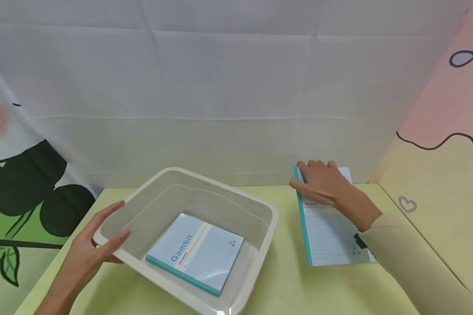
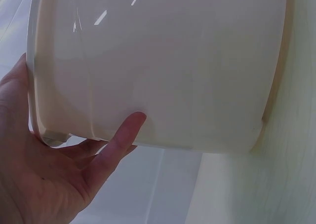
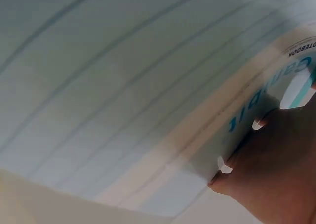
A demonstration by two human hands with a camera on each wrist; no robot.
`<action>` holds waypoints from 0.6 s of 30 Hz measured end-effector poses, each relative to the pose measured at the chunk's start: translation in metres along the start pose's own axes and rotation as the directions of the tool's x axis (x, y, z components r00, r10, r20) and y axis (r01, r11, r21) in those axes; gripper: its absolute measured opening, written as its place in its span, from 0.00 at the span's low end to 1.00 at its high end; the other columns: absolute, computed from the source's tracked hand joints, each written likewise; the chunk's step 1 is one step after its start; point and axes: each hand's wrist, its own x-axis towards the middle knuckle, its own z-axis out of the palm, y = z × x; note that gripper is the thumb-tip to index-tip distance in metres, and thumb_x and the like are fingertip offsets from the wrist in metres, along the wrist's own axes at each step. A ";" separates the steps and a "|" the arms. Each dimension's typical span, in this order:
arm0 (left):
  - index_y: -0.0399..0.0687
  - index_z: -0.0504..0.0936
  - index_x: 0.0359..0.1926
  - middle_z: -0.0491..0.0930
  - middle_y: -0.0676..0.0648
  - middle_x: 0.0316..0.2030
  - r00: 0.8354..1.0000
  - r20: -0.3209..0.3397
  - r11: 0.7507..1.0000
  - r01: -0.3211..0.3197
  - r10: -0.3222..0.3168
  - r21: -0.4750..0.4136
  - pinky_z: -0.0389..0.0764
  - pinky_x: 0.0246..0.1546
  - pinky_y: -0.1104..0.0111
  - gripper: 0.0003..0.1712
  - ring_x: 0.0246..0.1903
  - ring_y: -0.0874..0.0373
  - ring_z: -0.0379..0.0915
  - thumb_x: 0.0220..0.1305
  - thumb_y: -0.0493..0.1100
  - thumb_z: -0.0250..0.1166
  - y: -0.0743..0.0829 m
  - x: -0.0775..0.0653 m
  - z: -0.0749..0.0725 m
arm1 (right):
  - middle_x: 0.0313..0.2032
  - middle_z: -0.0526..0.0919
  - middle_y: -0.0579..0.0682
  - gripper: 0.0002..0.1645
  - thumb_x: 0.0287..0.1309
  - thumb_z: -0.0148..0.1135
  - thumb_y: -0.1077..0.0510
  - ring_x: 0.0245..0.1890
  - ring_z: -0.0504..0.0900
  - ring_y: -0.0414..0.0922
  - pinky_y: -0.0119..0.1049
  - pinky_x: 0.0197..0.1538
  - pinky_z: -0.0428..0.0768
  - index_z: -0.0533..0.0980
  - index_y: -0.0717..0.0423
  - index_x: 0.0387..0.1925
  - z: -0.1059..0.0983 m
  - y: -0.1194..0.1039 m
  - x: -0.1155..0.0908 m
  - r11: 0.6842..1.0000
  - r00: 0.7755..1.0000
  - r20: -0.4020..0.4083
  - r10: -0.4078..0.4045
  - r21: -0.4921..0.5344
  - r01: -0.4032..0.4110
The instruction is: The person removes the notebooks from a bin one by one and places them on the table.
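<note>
My left hand [image 1: 84, 247] grips the left corner rim of a white plastic basin [image 1: 142, 189], its thumb over the rim and its other fingers round the outside. The left wrist view shows that thumb [image 2: 121, 137] against the pale basin wall [image 2: 187, 61]. Inside the basin lies a light blue Gambit notebook [image 1: 205, 251] with a teal spine. To the right, my right hand [image 1: 325, 183] holds a second Gambit notebook [image 1: 331, 236] near its top edge. In the right wrist view, fingers [image 3: 266, 160] bend at the edge of this ruled cover [image 3: 123, 86], partly hiding the printed name.
A pale yellow-green tabletop [image 1: 287, 284] lies beneath the basin and notebook. Behind it hangs a creased white cloth [image 1: 228, 87]. Cartoon-printed panels stand at the left [image 1: 27, 188] and right [image 1: 445, 183] of the table.
</note>
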 end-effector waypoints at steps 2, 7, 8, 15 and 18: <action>0.70 0.56 0.81 0.70 0.63 0.55 1.000 0.001 1.000 -0.009 0.009 -0.008 0.90 0.32 0.61 0.40 0.42 0.66 0.81 0.76 0.44 0.62 0.000 0.000 0.000 | 0.58 0.80 0.64 0.38 0.70 0.43 0.40 0.57 0.78 0.62 0.65 0.58 0.69 0.69 0.60 0.70 0.006 0.009 -0.009 1.000 1.000 0.004 0.009 0.000 -0.009; 0.70 0.56 0.81 0.70 0.63 0.55 1.000 -0.001 1.000 -0.014 0.014 -0.015 0.90 0.31 0.61 0.40 0.42 0.66 0.81 0.76 0.43 0.61 0.000 0.000 0.000 | 0.57 0.81 0.64 0.38 0.71 0.44 0.40 0.56 0.79 0.62 0.65 0.56 0.69 0.70 0.61 0.70 0.021 0.026 -0.029 1.000 1.000 0.011 0.020 0.005 -0.020; 0.69 0.56 0.81 0.70 0.63 0.55 1.000 -0.003 1.000 -0.016 0.016 -0.014 0.90 0.31 0.61 0.40 0.42 0.66 0.81 0.76 0.43 0.62 0.000 0.000 0.000 | 0.57 0.81 0.64 0.38 0.71 0.44 0.40 0.56 0.79 0.62 0.65 0.56 0.69 0.70 0.61 0.70 0.023 0.028 -0.033 1.000 1.000 0.012 0.022 0.005 -0.022; 0.69 0.56 0.81 0.70 0.62 0.55 1.000 0.001 0.999 -0.023 0.023 -0.024 0.90 0.31 0.60 0.40 0.42 0.64 0.82 0.76 0.43 0.61 0.000 0.000 0.000 | 0.57 0.82 0.65 0.37 0.70 0.49 0.40 0.56 0.80 0.62 0.65 0.53 0.71 0.73 0.63 0.68 0.039 0.048 -0.059 1.000 1.000 -0.011 0.018 -0.022 -0.018; 0.70 0.56 0.81 0.70 0.62 0.55 1.000 0.000 1.000 -0.016 0.016 -0.012 0.90 0.31 0.60 0.40 0.42 0.65 0.81 0.76 0.43 0.62 0.000 0.001 -0.002 | 0.52 0.83 0.62 0.36 0.70 0.51 0.41 0.50 0.81 0.59 0.60 0.48 0.72 0.74 0.63 0.65 0.048 0.056 -0.069 0.999 1.000 -0.014 0.015 -0.031 -0.015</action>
